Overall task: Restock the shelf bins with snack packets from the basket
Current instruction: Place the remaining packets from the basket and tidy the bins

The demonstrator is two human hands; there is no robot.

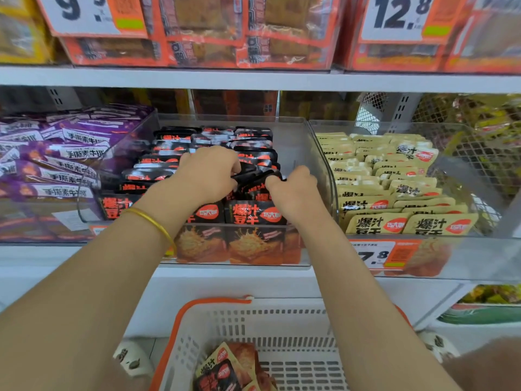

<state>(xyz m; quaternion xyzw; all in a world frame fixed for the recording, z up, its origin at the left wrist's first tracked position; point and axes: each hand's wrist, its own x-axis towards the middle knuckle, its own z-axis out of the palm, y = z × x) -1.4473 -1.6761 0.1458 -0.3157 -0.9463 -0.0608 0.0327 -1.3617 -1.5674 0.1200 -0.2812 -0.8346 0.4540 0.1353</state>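
Both my hands reach into the middle clear shelf bin (pixel 324 176), which holds rows of black snack packets (pixel 255 214). My left hand (pixel 207 172) curls its fingers over black packets near the bin's middle. My right hand (pixel 293 187) grips black packets at the right side of the same rows. Below, a white basket with an orange rim (pixel 284 334) holds a few packets (pixel 225 368), black and beige ones.
A bin of purple packets (pixel 56 156) stands to the left and a bin of beige packets (pixel 394 182) to the right. Orange boxed goods (pixel 239 32) fill the shelf above. Price tags (pixel 377 253) hang on the shelf fronts.
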